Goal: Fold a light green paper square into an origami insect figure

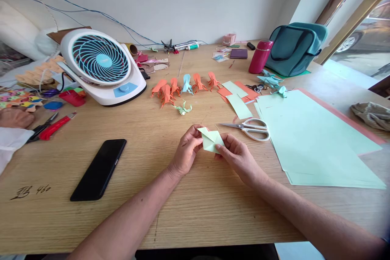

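Observation:
Between my two hands, above the wooden table (146,150), is a small folded piece of pale green paper (210,140) with a pointed flap on top. My left hand (188,150) pinches its left edge between thumb and fingers. On its lower right, my right hand (239,156) grips it, thumb flat on the front and fingers behind. White-handled scissors (256,129) lie just beyond my right hand. A green folded paper figure (183,108) rests past my left hand, with several orange paper figures (167,95) and a blue one (186,84) behind it.
Large green sheets (313,142) cover the right side; cut green strips (239,105) lie beside them. A black phone (99,170) is at left, below a white fan (100,65). A pink bottle (261,57) and teal bag (294,48) stand behind. Another person's hand (16,118) rests far left.

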`<state>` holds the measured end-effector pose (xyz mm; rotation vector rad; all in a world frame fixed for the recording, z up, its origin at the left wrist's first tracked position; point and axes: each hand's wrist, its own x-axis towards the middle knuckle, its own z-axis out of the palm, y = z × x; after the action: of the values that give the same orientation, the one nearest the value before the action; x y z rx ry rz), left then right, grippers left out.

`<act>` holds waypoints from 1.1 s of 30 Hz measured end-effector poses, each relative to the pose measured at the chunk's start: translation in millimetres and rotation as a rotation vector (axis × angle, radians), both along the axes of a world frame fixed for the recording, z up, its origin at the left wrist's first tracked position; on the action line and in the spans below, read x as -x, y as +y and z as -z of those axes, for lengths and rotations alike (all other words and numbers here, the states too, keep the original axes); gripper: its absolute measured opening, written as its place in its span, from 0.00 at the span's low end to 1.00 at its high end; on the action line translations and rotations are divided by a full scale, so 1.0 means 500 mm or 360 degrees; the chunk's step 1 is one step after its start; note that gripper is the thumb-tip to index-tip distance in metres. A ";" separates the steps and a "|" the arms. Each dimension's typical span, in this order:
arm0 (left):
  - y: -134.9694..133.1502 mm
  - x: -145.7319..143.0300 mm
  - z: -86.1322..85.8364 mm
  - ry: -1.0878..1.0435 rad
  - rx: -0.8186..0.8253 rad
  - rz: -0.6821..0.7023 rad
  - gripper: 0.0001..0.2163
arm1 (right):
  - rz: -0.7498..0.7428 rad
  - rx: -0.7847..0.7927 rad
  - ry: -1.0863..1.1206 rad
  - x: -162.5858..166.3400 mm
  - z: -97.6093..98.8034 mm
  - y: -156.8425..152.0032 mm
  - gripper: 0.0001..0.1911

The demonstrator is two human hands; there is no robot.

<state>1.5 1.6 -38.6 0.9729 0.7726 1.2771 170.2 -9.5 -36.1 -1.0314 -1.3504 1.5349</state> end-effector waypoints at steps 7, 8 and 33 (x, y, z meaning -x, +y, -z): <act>-0.002 -0.004 0.000 0.0605 -0.0463 -0.0169 0.05 | -0.0121 0.0064 0.0097 -0.003 -0.014 -0.001 0.21; -0.002 -0.005 0.003 0.0665 -0.0530 -0.0196 0.06 | -0.0104 0.0074 0.0088 -0.004 -0.010 0.001 0.21; -0.024 -0.016 -0.010 0.0962 -0.0752 -0.0569 0.07 | -0.0350 0.0124 0.0037 -0.008 -0.002 0.002 0.26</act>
<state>9.5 -10.6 -33.8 1.7054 1.1735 1.5285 174.0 -8.3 -35.2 -0.9334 -1.4357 1.7681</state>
